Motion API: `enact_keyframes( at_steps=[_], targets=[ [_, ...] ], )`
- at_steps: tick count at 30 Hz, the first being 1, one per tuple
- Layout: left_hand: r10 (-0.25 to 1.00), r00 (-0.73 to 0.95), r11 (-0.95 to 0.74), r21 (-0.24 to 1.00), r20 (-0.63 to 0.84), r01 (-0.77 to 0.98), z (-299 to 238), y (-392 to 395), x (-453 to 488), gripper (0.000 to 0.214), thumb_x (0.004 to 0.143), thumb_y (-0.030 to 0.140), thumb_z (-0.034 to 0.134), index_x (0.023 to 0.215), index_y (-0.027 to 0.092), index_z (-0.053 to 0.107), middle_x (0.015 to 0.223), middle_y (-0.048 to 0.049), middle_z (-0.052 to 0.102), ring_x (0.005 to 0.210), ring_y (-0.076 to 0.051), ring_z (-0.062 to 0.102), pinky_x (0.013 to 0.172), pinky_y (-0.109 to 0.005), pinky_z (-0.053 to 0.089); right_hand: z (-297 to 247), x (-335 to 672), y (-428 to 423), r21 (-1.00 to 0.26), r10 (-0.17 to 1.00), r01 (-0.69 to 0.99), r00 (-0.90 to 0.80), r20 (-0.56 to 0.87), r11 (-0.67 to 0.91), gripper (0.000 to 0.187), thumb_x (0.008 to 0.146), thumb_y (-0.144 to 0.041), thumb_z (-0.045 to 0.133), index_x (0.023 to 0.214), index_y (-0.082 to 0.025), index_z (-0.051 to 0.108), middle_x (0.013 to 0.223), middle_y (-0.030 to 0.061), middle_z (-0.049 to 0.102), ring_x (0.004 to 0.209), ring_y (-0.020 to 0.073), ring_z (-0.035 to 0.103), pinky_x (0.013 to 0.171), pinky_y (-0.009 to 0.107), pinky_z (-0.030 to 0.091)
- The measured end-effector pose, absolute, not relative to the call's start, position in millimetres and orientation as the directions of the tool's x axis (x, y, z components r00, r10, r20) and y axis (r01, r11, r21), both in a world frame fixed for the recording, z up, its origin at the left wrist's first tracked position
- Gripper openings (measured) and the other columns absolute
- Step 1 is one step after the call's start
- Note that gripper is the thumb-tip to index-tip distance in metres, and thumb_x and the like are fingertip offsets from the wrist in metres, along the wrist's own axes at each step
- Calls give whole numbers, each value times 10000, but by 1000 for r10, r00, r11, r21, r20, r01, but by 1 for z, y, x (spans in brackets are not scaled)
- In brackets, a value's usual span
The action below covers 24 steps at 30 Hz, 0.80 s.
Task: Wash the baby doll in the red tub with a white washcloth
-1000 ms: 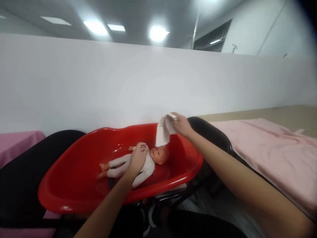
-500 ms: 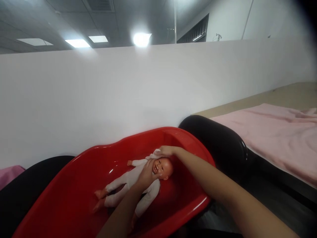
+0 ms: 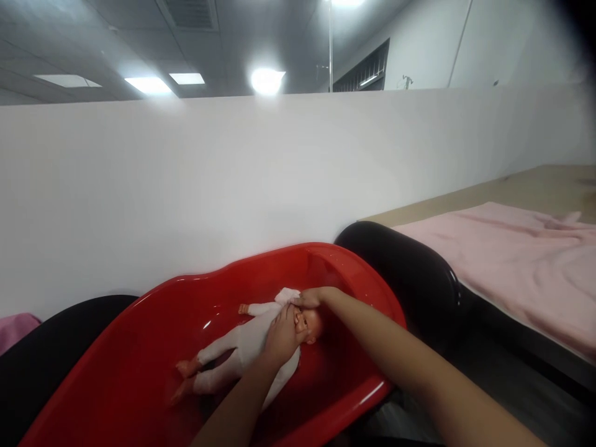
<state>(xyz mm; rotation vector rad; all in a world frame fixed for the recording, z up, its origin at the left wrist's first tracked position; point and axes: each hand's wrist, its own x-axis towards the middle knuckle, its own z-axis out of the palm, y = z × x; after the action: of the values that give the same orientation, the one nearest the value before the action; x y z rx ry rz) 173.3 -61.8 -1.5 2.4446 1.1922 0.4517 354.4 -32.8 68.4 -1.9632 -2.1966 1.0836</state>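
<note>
A baby doll [image 3: 251, 338] in white clothing lies on its back inside a red baby bath [image 3: 116, 347], head to the right, feet to the left. My left hand [image 3: 282, 335] grips it around the upper chest and chin, the thumb by the cheek. Closed at the far side of the doll's head, my right hand [image 3: 311, 298] pinches a small white cloth [image 3: 287, 295] that spreads out toward the doll's shoulder. The right hand's fingers partly cover the face, and their tips are hard to make out. The doll's near arm is partly behind my left forearm.
A white partition wall [image 3: 233, 180] stands right behind the bath. To the right are a black padded cushion [image 3: 395, 261] and a pink blanket [image 3: 512, 261] on a raised surface. Another black padded shape [image 3: 69, 335] and pink fabric [image 3: 18, 329] lie at the left.
My right hand has come down and closer to the doll's face, with the cloth now spread beside the left hand. My left hand has shifted slightly right and stays on the doll.
</note>
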Motion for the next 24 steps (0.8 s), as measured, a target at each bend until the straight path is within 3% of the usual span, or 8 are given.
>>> enact_keyframes(
  at_steps=[2,4,7,11,15,19,21,24],
  targets=[
    [808,578,-554,489,118,674,-1,-61,172,683,770,410,627,1367,179,388,1374,-105,476,1255,-258,441,1019,-347,339,69,358,-34,-442,882,895,-162,-442,-58,700,856,-705,414,1120,-119,694,1149,157,671,1046,271,619,939,351,425],
    [808,577,-547,518,120,657,0,-60,169,629,769,388,623,1333,194,424,1317,-91,521,1197,-251,486,984,-341,369,71,363,-34,-423,873,905,-162,-461,-55,756,894,-702,300,1007,-85,722,935,166,707,882,258,649,854,350,455],
    [795,587,-559,557,151,614,2,-60,165,574,768,355,621,1291,190,454,1278,-91,542,1167,-253,506,966,-337,385,76,368,-33,-499,885,866,-257,-388,33,846,920,-691,154,813,-74,722,669,124,660,682,209,607,770,321,464],
    [788,600,-554,584,138,594,0,-57,164,576,720,353,672,1237,189,476,1246,-85,557,1140,-252,523,949,-332,400,76,360,-33,-594,905,797,-328,-270,112,755,913,-696,254,916,-102,719,865,108,705,794,201,619,798,285,460],
    [788,601,-549,595,134,587,-6,-54,164,716,700,382,701,1326,198,406,1366,-86,490,1241,-246,469,1020,-326,360,70,347,-35,-547,867,833,-327,-375,77,706,871,-708,388,1061,-107,706,1117,138,683,972,238,629,873,292,453],
    [781,613,-562,565,120,604,-8,-55,162,717,741,399,662,1367,193,378,1416,-99,455,1296,-254,429,1047,-330,344,63,349,-34,-462,855,886,-266,-445,35,719,899,-676,351,1214,-98,640,1292,167,597,1137,279,581,963,328,424],
    [775,619,-570,565,128,597,-4,-58,161,700,758,385,646,1380,215,372,1417,-91,462,1299,-257,432,1047,-321,347,60,355,-31,-435,867,900,-202,-456,-19,707,912,-665,322,1209,-111,644,1259,163,618,1108,281,599,933,335,442],
    [776,612,-571,585,155,576,2,-62,160,641,755,352,654,1341,242,418,1359,-91,519,1243,-273,488,1022,-322,372,59,365,-28,-407,844,909,-145,-517,-93,769,911,-690,232,1079,-101,697,972,165,707,859,268,665,766,343,491]
  ],
)
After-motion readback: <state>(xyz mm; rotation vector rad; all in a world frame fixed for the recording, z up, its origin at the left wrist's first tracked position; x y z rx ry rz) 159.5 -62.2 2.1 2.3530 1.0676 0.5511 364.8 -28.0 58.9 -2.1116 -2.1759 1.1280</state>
